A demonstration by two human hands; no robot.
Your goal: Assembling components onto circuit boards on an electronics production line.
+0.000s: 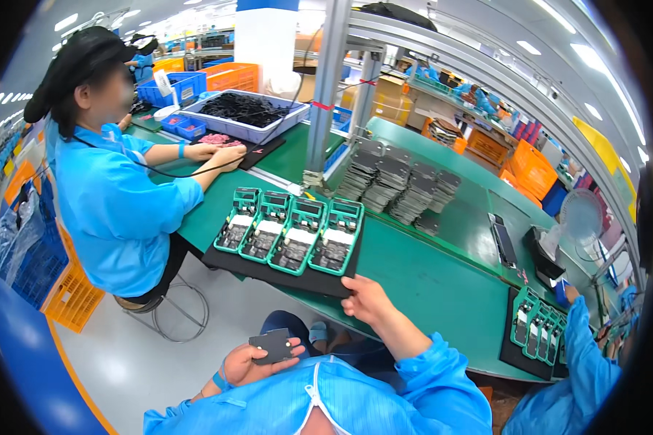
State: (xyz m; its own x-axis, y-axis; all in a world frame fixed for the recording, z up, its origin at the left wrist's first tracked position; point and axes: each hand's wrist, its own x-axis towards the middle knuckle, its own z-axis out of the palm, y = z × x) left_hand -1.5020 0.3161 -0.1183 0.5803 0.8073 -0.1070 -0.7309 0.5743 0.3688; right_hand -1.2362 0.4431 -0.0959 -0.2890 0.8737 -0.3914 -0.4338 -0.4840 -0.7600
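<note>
Low in front of my body, my left hand (242,367) is closed on a thin dark grey plate (271,346), held between thumb and fingers. My right hand (371,301) pinches the near right corner of a black foam mat (313,281) at the edge of the green bench. Across this mat stand several teal-framed housings (336,235) in a row, with dark parts and white patches inside them. Beyond the mat rise several stacks of grey plates (393,181) that look like the one in my left hand.
A co-worker in blue (123,210) sits at the left, both hands on small pink parts, near a bin of black pieces (297,116). A metal post (325,94) stands behind the mat. On the right, another person's sleeve (580,348) is beside a second mat of teal housings (533,330).
</note>
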